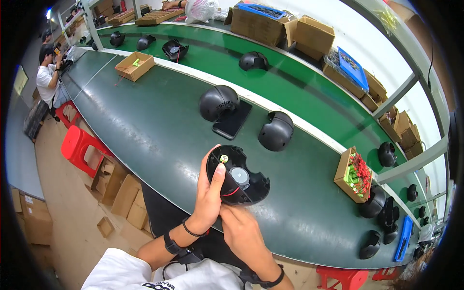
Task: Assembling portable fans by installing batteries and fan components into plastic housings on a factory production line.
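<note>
Gripping the round black plastic shell half (239, 176) above the green bench (159, 130), the left hand (210, 193) clasps its rim while the right hand (241, 229) pinches beneath. It seems light and rigid; the rim looks safer than the red wire (232, 192) inside.

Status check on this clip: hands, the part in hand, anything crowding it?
Left hand and right hand both grip the open black shell, inside facing up. Phone and two more shells lie beyond, apart from it.

free: belt (159, 140) left of hands | blocked ahead: phone (233, 121), dome shells (276, 131)
</note>
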The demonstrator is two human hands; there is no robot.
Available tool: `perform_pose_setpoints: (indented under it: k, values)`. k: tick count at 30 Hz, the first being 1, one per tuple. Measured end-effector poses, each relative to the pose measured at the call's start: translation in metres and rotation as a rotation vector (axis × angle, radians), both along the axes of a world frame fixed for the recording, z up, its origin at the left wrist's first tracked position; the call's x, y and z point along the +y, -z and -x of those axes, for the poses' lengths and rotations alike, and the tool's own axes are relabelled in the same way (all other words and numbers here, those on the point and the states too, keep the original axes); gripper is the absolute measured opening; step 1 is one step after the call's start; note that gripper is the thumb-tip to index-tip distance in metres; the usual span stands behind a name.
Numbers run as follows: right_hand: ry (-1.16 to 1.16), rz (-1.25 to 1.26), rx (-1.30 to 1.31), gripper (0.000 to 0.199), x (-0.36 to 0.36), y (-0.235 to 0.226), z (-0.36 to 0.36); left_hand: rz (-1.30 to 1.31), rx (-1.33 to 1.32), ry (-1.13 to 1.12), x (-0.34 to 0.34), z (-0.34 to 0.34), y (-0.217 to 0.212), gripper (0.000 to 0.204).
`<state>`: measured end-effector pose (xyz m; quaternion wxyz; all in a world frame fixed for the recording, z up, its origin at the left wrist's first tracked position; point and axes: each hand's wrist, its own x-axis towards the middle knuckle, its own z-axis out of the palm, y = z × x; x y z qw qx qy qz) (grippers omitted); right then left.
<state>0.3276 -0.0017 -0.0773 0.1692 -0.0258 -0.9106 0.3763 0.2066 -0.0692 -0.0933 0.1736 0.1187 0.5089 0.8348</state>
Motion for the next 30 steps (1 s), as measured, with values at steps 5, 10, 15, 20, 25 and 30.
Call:
perform_pose_setpoints:
  k: [5,10,15,20,25,30]
  values:
    - [-0.330,0.088,-0.186,0.034,0.041,-0.061,0.004,0.018,0.129,-0.016,-0.015,0.033,-0.009,0.051]
    - [-0.312,-0.171,-0.214,0.043,0.146,-0.129,0.085,0.217,0.247,0.118,-0.042,0.092,-0.023,0.047]
    - [0.080,-0.593,-0.250,0.105,0.212,-0.072,0.156,0.665,0.395,0.440,-0.037,0.105,-0.045,0.054]
    - [0.111,-0.495,-0.296,0.123,0.206,-0.039,0.133,0.783,0.499,0.593,-0.012,0.111,-0.035,0.055]
    - [-0.037,0.116,-0.100,0.126,0.168,-0.027,0.058,0.420,0.347,0.666,0.015,0.111,-0.002,0.057]
    - [-0.012,0.297,-0.073,0.124,0.129,0.004,0.030,0.336,0.349,0.788,0.029,0.107,-0.004,0.053]
